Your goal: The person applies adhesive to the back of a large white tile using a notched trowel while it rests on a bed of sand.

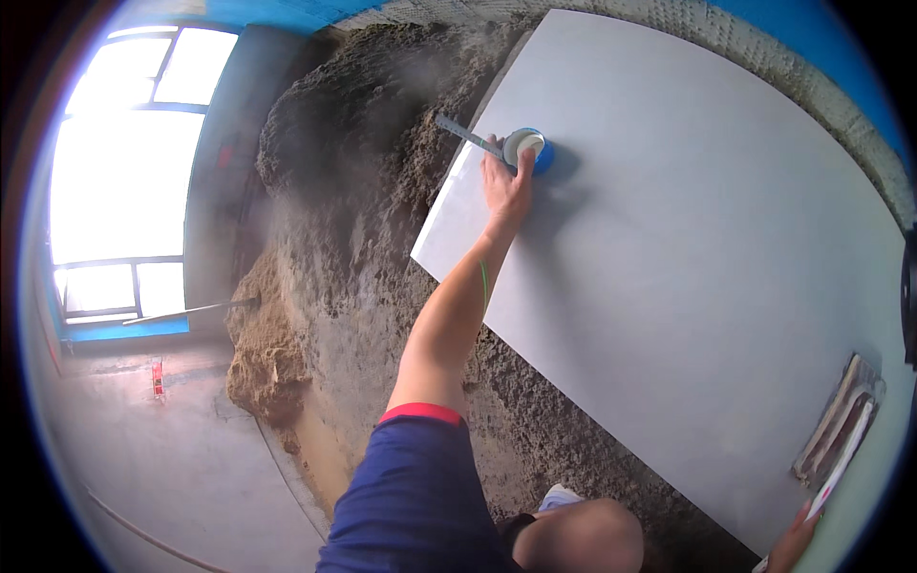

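Two-handed: gripping round blue-and-white tool (523, 140) over pale slab (669, 239) with left hand (506, 188); clasping white bar (846, 458) with right hand (792, 547).

The slab (659, 248) has mortar (353, 172) to its left, a tape measure (516, 139) over it, seemingly a trowel (836, 430) at right

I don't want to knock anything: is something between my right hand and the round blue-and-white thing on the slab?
Nothing visible: only bare white slab shows between the right hand and the round blue-and-white thing, which the left hand holds. The brown-grey tool is off to the right.
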Demonstrator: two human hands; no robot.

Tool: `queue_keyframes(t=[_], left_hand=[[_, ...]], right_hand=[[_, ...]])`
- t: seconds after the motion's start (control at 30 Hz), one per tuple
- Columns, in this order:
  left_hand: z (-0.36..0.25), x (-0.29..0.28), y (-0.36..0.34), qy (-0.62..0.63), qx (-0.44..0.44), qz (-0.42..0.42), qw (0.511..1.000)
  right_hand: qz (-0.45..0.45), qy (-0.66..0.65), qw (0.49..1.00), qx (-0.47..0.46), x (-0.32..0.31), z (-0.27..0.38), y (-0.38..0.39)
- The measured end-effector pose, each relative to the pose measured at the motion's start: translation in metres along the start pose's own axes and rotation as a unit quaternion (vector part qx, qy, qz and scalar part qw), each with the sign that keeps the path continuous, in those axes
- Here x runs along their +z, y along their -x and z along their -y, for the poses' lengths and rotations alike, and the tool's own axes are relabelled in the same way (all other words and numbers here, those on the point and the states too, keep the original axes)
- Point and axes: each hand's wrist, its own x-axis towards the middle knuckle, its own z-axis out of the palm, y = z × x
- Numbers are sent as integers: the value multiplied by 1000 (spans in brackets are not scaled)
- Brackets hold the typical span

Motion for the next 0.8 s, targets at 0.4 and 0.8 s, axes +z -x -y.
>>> queue_keyframes(t=[0.4,0.8], left_hand=[[-9,1,3,-35,16,24,999],[-20,-1,84,-289,-23,76,954]], right_hand=[[-93,-68,989,-87,54,-23,-41],[-35,-85,990,-107,17,17,-36]])
